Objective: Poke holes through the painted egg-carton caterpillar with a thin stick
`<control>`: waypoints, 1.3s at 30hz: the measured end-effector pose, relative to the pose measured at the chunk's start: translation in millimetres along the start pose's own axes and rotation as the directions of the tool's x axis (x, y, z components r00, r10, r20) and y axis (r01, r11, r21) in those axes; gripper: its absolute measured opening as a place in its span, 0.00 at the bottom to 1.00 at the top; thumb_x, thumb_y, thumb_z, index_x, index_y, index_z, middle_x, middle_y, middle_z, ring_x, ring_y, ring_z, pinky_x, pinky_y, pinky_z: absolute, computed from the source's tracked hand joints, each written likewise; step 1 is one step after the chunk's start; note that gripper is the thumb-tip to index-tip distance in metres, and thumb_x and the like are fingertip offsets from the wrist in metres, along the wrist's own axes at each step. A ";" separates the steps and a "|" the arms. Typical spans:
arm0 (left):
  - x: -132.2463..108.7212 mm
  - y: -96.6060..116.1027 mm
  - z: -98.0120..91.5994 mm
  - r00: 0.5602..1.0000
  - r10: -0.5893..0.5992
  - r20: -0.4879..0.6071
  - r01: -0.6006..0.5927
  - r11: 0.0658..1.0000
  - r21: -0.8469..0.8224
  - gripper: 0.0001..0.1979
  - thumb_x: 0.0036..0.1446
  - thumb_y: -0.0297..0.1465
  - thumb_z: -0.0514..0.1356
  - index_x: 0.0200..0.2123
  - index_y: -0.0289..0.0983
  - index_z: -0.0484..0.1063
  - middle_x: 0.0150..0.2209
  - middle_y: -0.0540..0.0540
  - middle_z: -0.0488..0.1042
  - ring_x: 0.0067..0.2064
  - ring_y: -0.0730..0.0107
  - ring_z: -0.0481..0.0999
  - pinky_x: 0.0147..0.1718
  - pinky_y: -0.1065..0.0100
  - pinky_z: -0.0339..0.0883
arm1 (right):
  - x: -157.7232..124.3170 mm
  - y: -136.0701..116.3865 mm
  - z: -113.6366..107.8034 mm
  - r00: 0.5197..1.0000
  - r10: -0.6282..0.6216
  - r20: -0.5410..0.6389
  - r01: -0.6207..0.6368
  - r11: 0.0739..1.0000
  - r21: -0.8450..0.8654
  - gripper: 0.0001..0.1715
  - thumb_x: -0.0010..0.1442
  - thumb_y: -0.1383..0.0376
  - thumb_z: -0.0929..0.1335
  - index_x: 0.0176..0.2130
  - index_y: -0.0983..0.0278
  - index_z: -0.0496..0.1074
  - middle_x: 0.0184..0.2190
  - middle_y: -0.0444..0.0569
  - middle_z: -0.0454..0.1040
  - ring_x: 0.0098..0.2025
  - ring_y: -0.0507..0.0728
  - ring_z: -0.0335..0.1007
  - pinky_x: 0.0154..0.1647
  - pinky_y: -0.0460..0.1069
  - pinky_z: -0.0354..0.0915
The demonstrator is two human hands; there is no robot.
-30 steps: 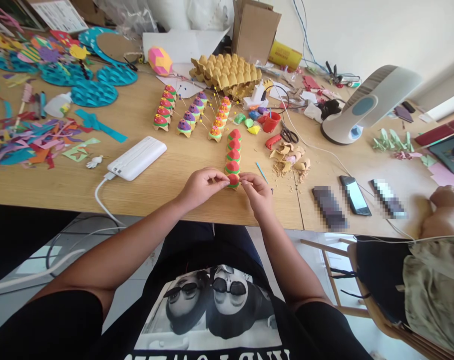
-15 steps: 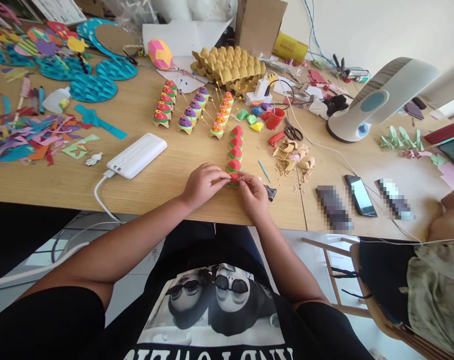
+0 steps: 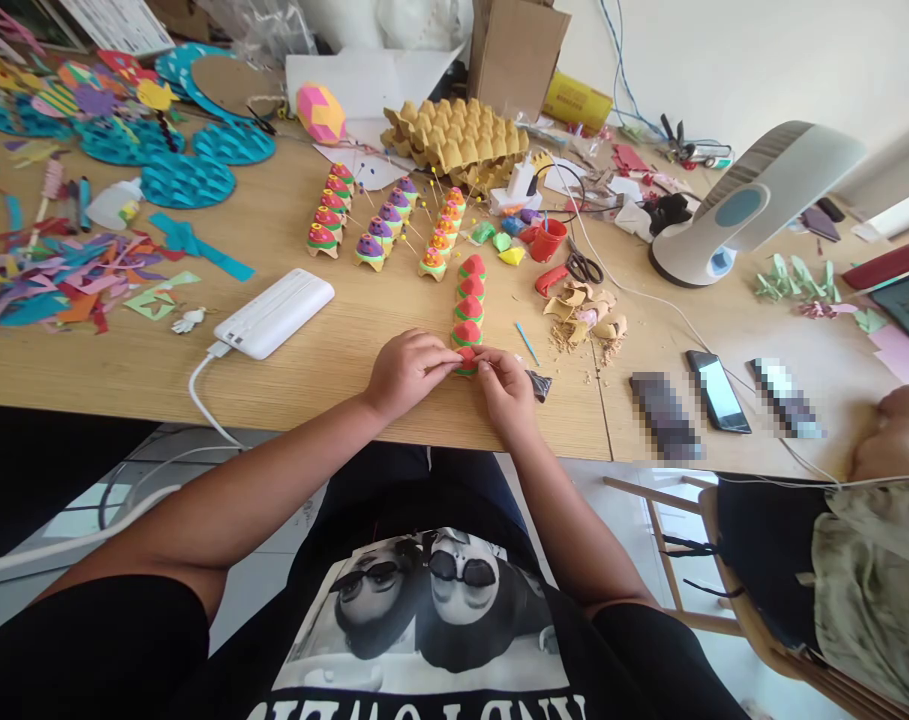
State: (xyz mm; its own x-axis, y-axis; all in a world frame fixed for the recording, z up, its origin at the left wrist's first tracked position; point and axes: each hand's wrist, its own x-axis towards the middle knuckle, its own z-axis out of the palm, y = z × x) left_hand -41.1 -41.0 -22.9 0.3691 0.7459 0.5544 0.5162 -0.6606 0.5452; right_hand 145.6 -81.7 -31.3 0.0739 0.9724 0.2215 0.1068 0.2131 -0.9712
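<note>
A strip of egg-carton cups (image 3: 469,308), red on top with green around the lower edges, points away from me on the table. At its near end, my left hand (image 3: 410,372) pinches the front cup from the left. My right hand (image 3: 508,390) closes thumb and forefinger on that cup's right side. Fingertips cover part of the red top, so any tiny piece between them is hidden. Right of the strip lie a thin blue stick (image 3: 527,342) and a small dark packet (image 3: 539,385), the packet close by my right fingers.
Decorated carton strips (image 3: 379,235) with pins stand behind. Scissors (image 3: 583,264), a red cup (image 3: 548,240) and carton scraps (image 3: 585,312) lie to the right, then a fan (image 3: 746,200) and phones (image 3: 716,390). A power bank (image 3: 275,312) with cable sits left. Another person's arm (image 3: 896,435) rests at right.
Both hands stay at the front cup with almost the same pinch. The view has shifted very slightly; nothing else has visibly moved.
</note>
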 end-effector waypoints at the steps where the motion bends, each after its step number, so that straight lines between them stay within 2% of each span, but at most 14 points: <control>1: 0.1 0.4 0.0 1.000 -0.005 0.004 0.005 1.000 0.007 0.09 0.65 0.37 0.63 0.37 0.44 0.84 0.34 0.44 0.81 0.38 0.62 0.76 0.41 0.60 0.67 | 0.1 0.1 0.0 1.000 0.000 0.000 0.000 1.000 -0.004 0.09 0.65 0.56 0.68 0.40 0.59 0.74 0.51 0.53 0.81 0.54 0.61 0.77 0.58 0.59 0.72; 7: 0.0 1.8 -0.2 1.000 0.013 -0.006 -0.013 0.997 0.070 0.09 0.65 0.37 0.62 0.39 0.43 0.83 0.36 0.45 0.82 0.39 0.61 0.77 0.42 0.61 0.67 | 0.7 1.4 0.1 1.000 0.003 0.005 -0.002 1.000 -0.005 0.10 0.65 0.56 0.68 0.40 0.59 0.74 0.51 0.53 0.81 0.55 0.61 0.77 0.59 0.59 0.72; 15: 1.1 3.0 -0.4 1.000 0.016 -0.016 -0.016 0.999 0.028 0.09 0.66 0.37 0.62 0.37 0.41 0.82 0.36 0.46 0.82 0.40 0.62 0.78 0.43 0.62 0.67 | 0.2 -0.1 -0.1 1.000 0.002 0.009 -0.002 1.000 0.001 0.10 0.65 0.56 0.67 0.40 0.59 0.74 0.51 0.53 0.81 0.52 0.60 0.78 0.54 0.58 0.74; 26: 2.7 5.8 0.3 1.000 0.015 -0.011 -0.015 1.000 0.004 0.09 0.67 0.35 0.61 0.38 0.41 0.81 0.38 0.45 0.83 0.41 0.62 0.79 0.45 0.62 0.68 | -0.2 -1.4 -0.4 1.000 0.013 0.011 -0.013 1.000 -0.012 0.11 0.65 0.55 0.68 0.40 0.59 0.74 0.50 0.53 0.81 0.52 0.61 0.77 0.55 0.58 0.73; 31: 3.6 4.9 1.7 1.000 -0.003 -0.026 0.003 1.000 -0.012 0.08 0.67 0.34 0.61 0.39 0.40 0.80 0.38 0.46 0.83 0.41 0.62 0.79 0.44 0.62 0.69 | 0.3 -1.5 0.1 1.000 0.020 0.004 -0.020 0.999 0.040 0.11 0.64 0.55 0.69 0.40 0.60 0.74 0.49 0.53 0.81 0.50 0.60 0.77 0.53 0.57 0.73; 39: 5.5 3.7 4.8 0.999 -0.004 -0.049 0.005 1.000 0.012 0.05 0.65 0.31 0.62 0.38 0.39 0.80 0.36 0.47 0.82 0.40 0.63 0.79 0.42 0.64 0.69 | 1.4 -2.9 -1.0 1.000 0.012 0.002 -0.012 0.999 0.034 0.11 0.64 0.56 0.69 0.39 0.60 0.75 0.48 0.52 0.81 0.51 0.59 0.77 0.56 0.57 0.71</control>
State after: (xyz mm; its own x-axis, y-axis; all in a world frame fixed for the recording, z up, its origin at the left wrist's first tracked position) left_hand -33.5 -38.9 -20.9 0.3288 0.7435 0.5823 0.5274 -0.6561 0.5399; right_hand 146.3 -81.1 -28.1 0.0732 0.9751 0.2094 0.0720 0.2042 -0.9763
